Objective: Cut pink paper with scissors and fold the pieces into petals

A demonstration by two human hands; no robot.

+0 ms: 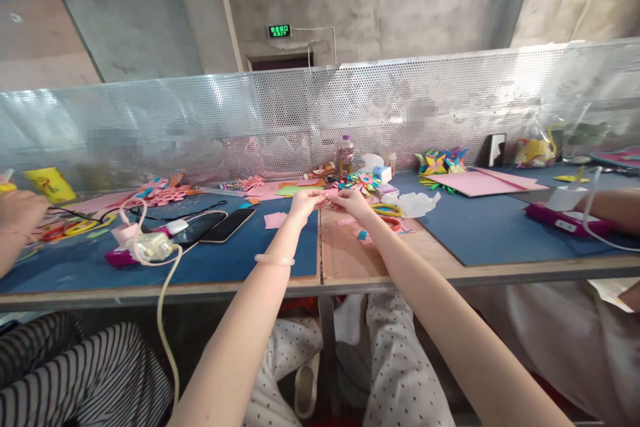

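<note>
- Small pink paper piece (pixel 329 193) pinched between both hands, held just above the bare wooden table strip (pixel 345 257)
- Left hand (pixel 306 201) and right hand (pixel 353 201) both closed narrowly on it, fingertips meeting
- Multicoloured folded paper flower (pixel 363 181) just behind; black phone (pixel 228 225) on blue mat (pixel 240 257) to the left

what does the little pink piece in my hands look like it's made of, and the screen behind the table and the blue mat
The pink piece, pinched between left hand and right hand, looks like thin matte craft paper, like the flat pink sheets nearby. The screen appears to be perforated sheet metal: regular small holes, silvery sheen. The blue mat looks like dull felt or soft plastic; hard to tell which.
</note>
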